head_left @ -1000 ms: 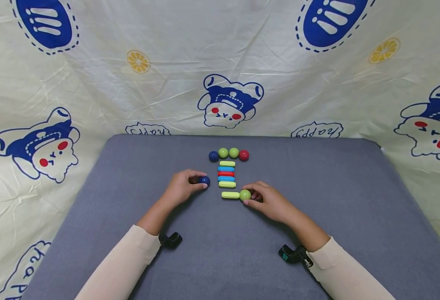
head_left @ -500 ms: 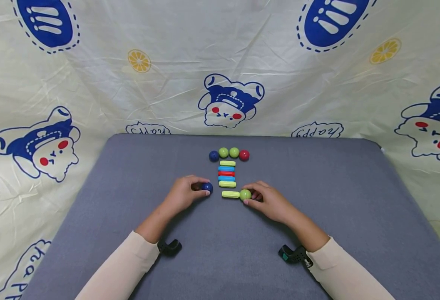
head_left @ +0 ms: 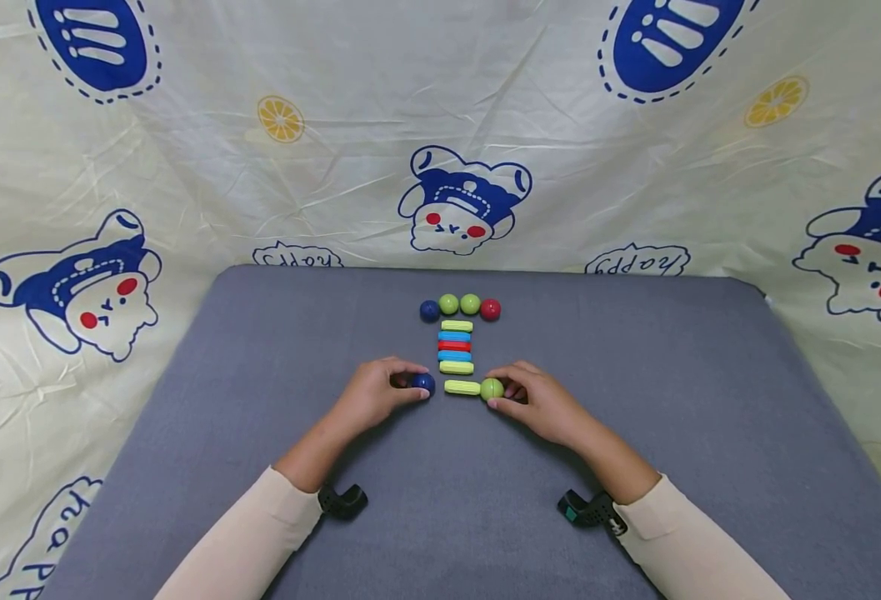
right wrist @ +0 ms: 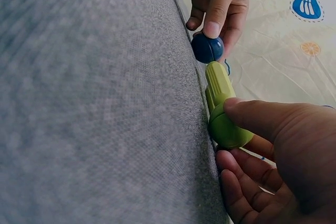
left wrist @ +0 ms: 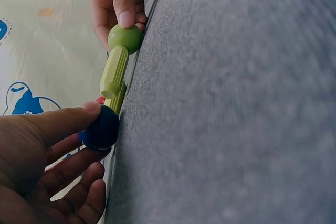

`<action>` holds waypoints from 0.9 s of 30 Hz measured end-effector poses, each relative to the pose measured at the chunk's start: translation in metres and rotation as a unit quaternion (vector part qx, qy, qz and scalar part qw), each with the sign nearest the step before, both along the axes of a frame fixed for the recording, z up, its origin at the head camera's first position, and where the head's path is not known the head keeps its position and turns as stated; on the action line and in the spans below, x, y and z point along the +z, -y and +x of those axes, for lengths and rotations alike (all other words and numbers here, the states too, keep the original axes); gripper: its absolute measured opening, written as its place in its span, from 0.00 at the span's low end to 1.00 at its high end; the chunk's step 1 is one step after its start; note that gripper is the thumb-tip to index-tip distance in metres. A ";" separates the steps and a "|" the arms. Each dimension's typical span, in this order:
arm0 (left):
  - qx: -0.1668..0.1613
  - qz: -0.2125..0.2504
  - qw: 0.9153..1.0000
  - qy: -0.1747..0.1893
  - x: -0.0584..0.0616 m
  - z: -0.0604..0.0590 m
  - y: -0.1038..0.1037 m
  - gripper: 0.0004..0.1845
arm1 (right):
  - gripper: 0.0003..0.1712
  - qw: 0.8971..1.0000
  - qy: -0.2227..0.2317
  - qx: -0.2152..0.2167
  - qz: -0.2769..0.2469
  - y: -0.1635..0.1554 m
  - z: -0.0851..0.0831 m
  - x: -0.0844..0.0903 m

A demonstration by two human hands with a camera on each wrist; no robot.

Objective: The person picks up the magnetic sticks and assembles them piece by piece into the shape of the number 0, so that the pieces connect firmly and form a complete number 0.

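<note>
Blue ball (head_left: 422,383) pinched in left hand (head_left: 375,394), fingers (left wrist: 63,124) curled round it, just beside free end of yellow-green stick (head_left: 462,387) on grey desk (head_left: 260,350); touching or a hair apart, cannot tell. Green ball (head_left: 492,388) gripped by right hand (head_left: 541,406), already seated on stick's other end. One joint apparently done, second about to close. Four more balls (head_left: 459,307) and five stacked sticks (head_left: 456,347) untouched behind.

- Grey worktop (head_left: 635,433): matt woven cloth with a fine, rough weave.
- Dark blue plastic ball (head_left: 422,383): smooth, faint sheen.
- Lime-green plastic ball (head_left: 492,388): smooth, slightly glossy.
- Lime-green ribbed plastic stick (head_left: 463,387): grooved, matt.
- Cream printed backdrop cloth (head_left: 335,167): creased, matt.
</note>
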State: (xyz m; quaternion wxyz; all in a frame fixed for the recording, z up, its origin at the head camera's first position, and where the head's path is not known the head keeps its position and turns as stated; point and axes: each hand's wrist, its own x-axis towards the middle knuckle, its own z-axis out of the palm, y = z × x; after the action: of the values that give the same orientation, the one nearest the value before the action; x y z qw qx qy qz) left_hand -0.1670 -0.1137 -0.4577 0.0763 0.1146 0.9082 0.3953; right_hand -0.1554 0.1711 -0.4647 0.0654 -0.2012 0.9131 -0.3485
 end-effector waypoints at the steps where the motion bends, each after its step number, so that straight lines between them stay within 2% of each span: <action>1: -0.001 0.001 1.000 0.001 0.000 0.000 -0.001 0.16 | 0.21 1.000 -0.001 0.001 0.000 0.000 0.000 0.000; 9: -0.018 0.007 1.000 -0.011 -0.003 0.000 -0.008 0.16 | 0.22 1.000 -0.002 0.003 0.003 0.000 0.000 0.000; 27: -0.016 0.049 0.999 0.000 -0.007 0.001 -0.008 0.15 | 0.22 1.000 0.001 0.004 -0.001 0.000 0.001 0.001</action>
State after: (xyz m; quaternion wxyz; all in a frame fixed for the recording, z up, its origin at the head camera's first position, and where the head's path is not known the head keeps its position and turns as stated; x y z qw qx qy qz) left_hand -0.1662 -0.1054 -0.4651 0.0767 0.1328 0.8859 0.4377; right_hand -0.1548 0.1712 -0.4641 0.0674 -0.2046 0.9119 -0.3494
